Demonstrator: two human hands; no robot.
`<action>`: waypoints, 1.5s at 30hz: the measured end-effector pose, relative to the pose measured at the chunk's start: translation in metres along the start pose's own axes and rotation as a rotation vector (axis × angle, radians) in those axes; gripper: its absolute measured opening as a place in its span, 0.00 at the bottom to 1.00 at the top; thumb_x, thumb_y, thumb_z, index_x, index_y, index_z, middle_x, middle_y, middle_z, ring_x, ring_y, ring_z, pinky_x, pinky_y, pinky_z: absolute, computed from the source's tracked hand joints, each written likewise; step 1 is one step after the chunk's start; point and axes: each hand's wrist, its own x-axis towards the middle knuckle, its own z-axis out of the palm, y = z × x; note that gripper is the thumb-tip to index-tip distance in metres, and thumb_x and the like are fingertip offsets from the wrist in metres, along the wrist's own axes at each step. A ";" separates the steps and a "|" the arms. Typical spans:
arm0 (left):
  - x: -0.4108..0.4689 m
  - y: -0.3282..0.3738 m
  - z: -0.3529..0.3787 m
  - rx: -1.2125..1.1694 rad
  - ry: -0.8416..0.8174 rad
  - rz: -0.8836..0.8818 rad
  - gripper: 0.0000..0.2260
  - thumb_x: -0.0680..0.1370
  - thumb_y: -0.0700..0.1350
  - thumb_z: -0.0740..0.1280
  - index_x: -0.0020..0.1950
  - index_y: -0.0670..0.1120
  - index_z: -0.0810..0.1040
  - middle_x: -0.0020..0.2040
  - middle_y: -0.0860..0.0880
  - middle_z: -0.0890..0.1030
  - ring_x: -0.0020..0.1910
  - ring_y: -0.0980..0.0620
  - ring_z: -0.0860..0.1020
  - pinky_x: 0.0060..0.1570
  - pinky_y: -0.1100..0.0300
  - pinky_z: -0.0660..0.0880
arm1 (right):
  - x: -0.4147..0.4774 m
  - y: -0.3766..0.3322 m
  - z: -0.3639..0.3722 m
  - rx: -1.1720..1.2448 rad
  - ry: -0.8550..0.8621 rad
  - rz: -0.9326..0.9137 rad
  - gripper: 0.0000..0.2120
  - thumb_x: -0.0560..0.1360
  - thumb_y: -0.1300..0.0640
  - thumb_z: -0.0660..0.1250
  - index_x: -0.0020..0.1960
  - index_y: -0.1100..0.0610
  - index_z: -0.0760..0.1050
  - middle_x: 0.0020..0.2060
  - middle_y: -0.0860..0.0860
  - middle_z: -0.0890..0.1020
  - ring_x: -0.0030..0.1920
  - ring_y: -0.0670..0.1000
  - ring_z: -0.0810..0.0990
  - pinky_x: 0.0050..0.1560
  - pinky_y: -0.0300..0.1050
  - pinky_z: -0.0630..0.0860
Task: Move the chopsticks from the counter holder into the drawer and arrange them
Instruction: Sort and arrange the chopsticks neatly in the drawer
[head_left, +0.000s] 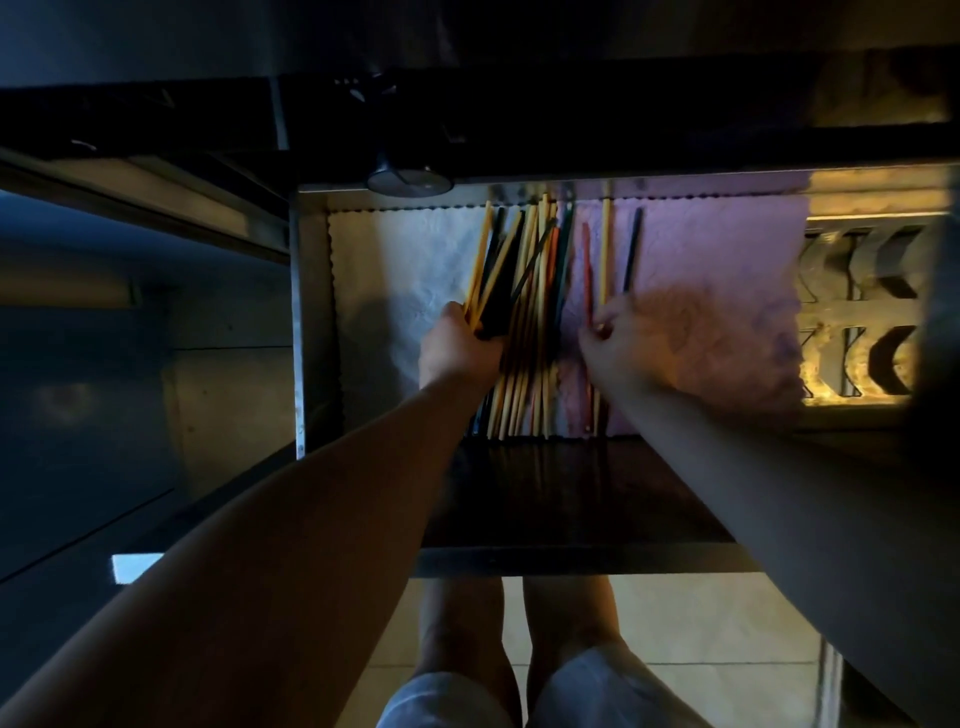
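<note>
Drawer (310, 322): pulled open, metal-walled, seen from above in dim light. Floor covered by two liners: white liner (395, 270) on the left half, pink liner (717, 270) on the right half, both with scalloped far edges.

Chopsticks, main pile (524, 374): lying lengthwise along the drawer's middle, over the seam between the two liners; mostly pale wood, a few dark and one orange, loosely overlapping, not parallel.

Chopsticks, bundle (493, 260): yellow and black, fanned out toward the far wall, near ends gathered in the left hand (457, 348), which is clenched around them just left of the pile.

Chopsticks, singles: red stick (587, 275), yellow stick (605, 249) and dark stick (632, 249), set side by side on the pink liner, slightly apart, right of the pile.

Right hand (623, 348): over the pink liner, fingertips pinching the near part of the red stick; blurred, exact grip on neighbouring sticks not discernible.

Rack (857, 291): slotted, yellowish, right of the pink liner.

Knob (410, 179): round, dark, above the drawer's far left corner.

Legs (519, 639): bare, below drawer front, on tiled floor.
</note>
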 end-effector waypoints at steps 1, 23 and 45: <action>0.002 0.000 0.001 0.014 -0.005 -0.014 0.15 0.73 0.50 0.73 0.56 0.46 0.75 0.45 0.49 0.78 0.44 0.48 0.77 0.43 0.54 0.76 | -0.003 -0.002 0.003 0.035 -0.039 -0.039 0.04 0.73 0.58 0.68 0.45 0.54 0.73 0.39 0.50 0.77 0.42 0.52 0.77 0.38 0.40 0.70; -0.005 -0.010 -0.009 -0.028 0.059 -0.054 0.08 0.79 0.46 0.59 0.55 0.46 0.74 0.46 0.48 0.75 0.50 0.45 0.78 0.50 0.54 0.74 | 0.003 -0.059 0.041 -0.336 -0.270 0.014 0.14 0.77 0.47 0.64 0.57 0.54 0.76 0.60 0.57 0.77 0.57 0.57 0.79 0.51 0.51 0.76; 0.000 0.002 0.001 -0.117 0.052 -0.152 0.21 0.68 0.58 0.74 0.55 0.49 0.79 0.48 0.48 0.82 0.47 0.47 0.80 0.44 0.57 0.76 | -0.008 -0.056 0.020 0.090 -0.139 0.143 0.09 0.76 0.52 0.60 0.42 0.57 0.72 0.39 0.55 0.77 0.45 0.58 0.79 0.41 0.44 0.69</action>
